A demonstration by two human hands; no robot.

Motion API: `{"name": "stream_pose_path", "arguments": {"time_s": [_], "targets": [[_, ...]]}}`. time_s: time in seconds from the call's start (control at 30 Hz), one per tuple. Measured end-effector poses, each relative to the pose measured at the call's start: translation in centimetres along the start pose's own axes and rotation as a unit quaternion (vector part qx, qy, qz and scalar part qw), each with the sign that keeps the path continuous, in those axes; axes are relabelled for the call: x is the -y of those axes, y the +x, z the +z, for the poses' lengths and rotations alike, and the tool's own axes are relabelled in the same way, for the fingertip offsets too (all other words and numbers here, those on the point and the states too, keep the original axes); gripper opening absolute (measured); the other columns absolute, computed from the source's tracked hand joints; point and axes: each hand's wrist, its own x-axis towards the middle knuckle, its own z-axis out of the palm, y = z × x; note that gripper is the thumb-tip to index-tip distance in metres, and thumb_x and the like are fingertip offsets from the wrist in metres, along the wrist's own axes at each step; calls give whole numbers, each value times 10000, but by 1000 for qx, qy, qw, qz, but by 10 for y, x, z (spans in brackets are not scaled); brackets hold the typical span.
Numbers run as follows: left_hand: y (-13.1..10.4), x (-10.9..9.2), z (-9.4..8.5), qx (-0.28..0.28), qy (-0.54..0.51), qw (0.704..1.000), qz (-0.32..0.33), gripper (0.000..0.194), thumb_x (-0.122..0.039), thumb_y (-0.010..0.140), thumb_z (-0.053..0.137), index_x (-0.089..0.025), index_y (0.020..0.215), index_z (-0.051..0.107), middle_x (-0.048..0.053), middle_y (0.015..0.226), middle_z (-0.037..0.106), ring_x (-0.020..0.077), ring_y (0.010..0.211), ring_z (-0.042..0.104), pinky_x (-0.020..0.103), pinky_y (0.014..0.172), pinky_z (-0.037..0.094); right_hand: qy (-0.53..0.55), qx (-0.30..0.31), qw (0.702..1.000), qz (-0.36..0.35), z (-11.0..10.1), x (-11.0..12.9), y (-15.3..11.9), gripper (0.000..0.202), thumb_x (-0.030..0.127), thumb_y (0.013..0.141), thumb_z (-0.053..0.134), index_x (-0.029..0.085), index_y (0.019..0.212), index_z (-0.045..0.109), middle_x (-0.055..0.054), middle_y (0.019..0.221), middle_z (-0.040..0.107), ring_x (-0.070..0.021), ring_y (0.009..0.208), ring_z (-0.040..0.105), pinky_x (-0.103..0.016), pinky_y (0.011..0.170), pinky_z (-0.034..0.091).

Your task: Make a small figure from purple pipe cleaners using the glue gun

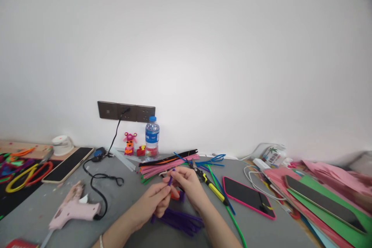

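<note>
Between my two hands is a small purple pipe cleaner piece (pixel 170 178). My left hand (pixel 155 200) pinches its lower part between thumb and fingers. Thumb and forefinger of my right hand (pixel 187 185) close on its upper end. Just below them, a bundle of purple pipe cleaners (pixel 184 223) lies on the grey table mat (pixel 139 238). An orange and purple item (pixel 175 195) shows partly behind the hands. Pink pipe cleaners (pixel 162 166) and black ones lie behind the hands, and yellow-handled pliers (pixel 215 190) rest to the right of my right hand.
On the left are a pink glue gun (pixel 77 209) with a black cord, a phone (pixel 68 164) and scissors (pixel 23 178). A water bottle (pixel 152 137) and a small figure (pixel 129 144) stand by the wall. A pink-cased phone (pixel 248 197) and coloured sheets (pixel 325 205) lie right.
</note>
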Motion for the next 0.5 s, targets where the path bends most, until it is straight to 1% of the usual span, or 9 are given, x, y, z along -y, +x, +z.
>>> {"name": "stream_pose_path", "arguments": {"time_s": [0.07,0.13,0.17,0.2,0.27,0.3,0.33,0.4,0.5], "targets": [[1,-2,-1,-11,8,1000,2,415,-560,810,600,-145,823,601,-107,504,293,46,415,151,205,402,123,-66,-3,997,-31,-6,3,1,287,458,794,663,173,802,692,-42,703,730,-160,533,620,-279,562,478],[3,-5,-4,-35,17,999,9,414,-561,788,622,-150,835,598,-109,495,309,43,409,153,204,401,117,-185,-23,979,-80,-16,8,0,265,431,844,603,186,893,689,-74,840,736,-229,761,672,-326,683,507],[4,-6,-5,-50,21,998,16,417,-563,775,633,-152,843,595,-110,490,325,40,403,153,204,402,115,-268,-47,958,-92,-23,12,0,251,401,871,566,195,963,678,-86,937,727,-248,875,663,-346,766,503],[5,-8,-7,-67,23,997,27,424,-567,765,638,-153,846,592,-108,483,346,38,399,158,204,403,116,-366,-77,924,-82,-30,16,-2,245,360,884,548,205,1041,654,-93,1038,705,-256,970,638,-355,843,482],[6,-10,-11,-97,23,994,54,440,-582,760,624,-152,842,587,-96,475,398,37,391,178,204,407,127,-559,-131,818,2,-43,21,-6,286,280,867,554,212,1139,609,-104,1204,626,-269,1119,565,-361,953,425],[7,-11,-12,-110,20,991,68,443,-586,767,609,-150,838,586,-88,477,422,38,391,196,203,410,137,-598,-151,786,40,-48,23,-9,331,244,844,570,191,1169,596,-136,1244,592,-302,1149,541,-397,971,407],[7,-11,-13,-121,18,989,79,442,-587,771,598,-149,832,584,-83,480,436,39,392,212,201,412,146,-621,-166,762,74,-52,24,-12,373,225,819,587,159,1186,586,-179,1246,575,-347,1149,533,-448,959,406],[9,-11,-15,-143,24,985,93,432,-577,768,600,-149,823,578,-82,486,446,37,391,231,196,413,157,-634,-182,740,130,-53,24,-18,472,227,768,635,87,1213,568,-261,1192,577,-438,1103,541,-540,879,427],[12,-8,-19,-172,64,977,105,418,-563,766,601,-152,833,571,-80,488,465,37,380,257,189,405,163,-671,-166,689,217,-45,21,-23,684,287,727,690,81,1338,461,-283,1222,553,-466,1125,521,-551,830,443]]}}
